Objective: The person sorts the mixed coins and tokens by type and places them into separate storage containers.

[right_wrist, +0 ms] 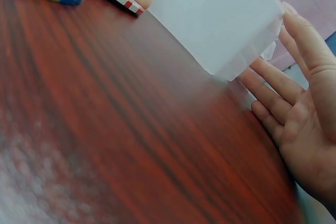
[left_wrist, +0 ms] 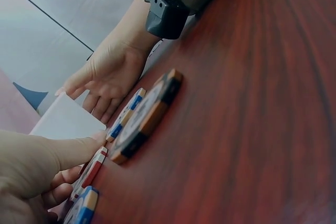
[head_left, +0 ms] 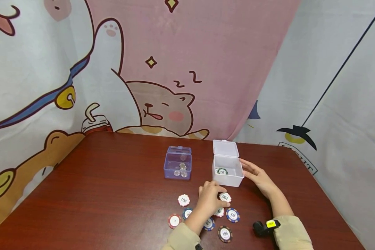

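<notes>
My left hand (head_left: 210,196) reaches over the scattered poker chips. Its thumb and index finger lie at opposite edges of a white poker chip (head_left: 225,197) marked 100, pinching it at table level. In the left wrist view, the thumb (left_wrist: 79,149) hides that chip. Just beyond stands an open white plastic box (head_left: 228,180), lid tipped back, with a green-edged chip (head_left: 221,171) inside. My right hand (head_left: 260,178) rests against the right side of this box, fingers extended; the right wrist view shows its fingers (right_wrist: 275,100) along the box wall.
Left of the white box stands an open blue box (head_left: 177,176) holding several coins (head_left: 183,166). Around the left hand lie a red chip (head_left: 174,221), a white chip (head_left: 183,200), a blue chip (head_left: 232,215) and a black chip (head_left: 225,234). A patterned curtain hangs behind the table.
</notes>
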A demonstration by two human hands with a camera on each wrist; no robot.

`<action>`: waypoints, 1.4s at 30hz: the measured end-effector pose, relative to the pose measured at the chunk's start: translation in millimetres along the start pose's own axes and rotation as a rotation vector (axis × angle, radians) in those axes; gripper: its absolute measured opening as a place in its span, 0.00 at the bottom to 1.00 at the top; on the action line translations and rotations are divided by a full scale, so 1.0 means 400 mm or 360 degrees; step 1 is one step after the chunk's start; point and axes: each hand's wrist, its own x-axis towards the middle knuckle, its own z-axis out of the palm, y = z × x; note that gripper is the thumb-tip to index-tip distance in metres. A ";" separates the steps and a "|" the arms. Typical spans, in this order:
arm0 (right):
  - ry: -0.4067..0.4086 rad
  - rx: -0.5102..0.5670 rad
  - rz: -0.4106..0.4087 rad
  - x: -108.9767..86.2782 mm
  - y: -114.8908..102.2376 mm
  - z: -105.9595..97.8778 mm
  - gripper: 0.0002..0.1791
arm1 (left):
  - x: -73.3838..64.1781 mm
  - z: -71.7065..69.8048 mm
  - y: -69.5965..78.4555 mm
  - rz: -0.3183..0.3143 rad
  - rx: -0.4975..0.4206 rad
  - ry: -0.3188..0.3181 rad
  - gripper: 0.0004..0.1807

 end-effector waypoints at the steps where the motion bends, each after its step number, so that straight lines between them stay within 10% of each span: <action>1: -0.0002 -0.0001 -0.0002 -0.001 -0.001 0.000 0.29 | 0.000 -0.001 0.001 0.0006 0.0008 -0.0004 0.21; 19: -0.0009 -0.0043 -0.0020 -0.002 -0.002 -0.004 0.29 | 0.006 -0.050 0.015 0.0095 0.0049 -0.0065 0.20; 42: -0.0004 -0.0026 -0.0034 0.000 0.000 -0.005 0.28 | 0.031 -0.121 0.040 0.0312 0.0055 0.0171 0.21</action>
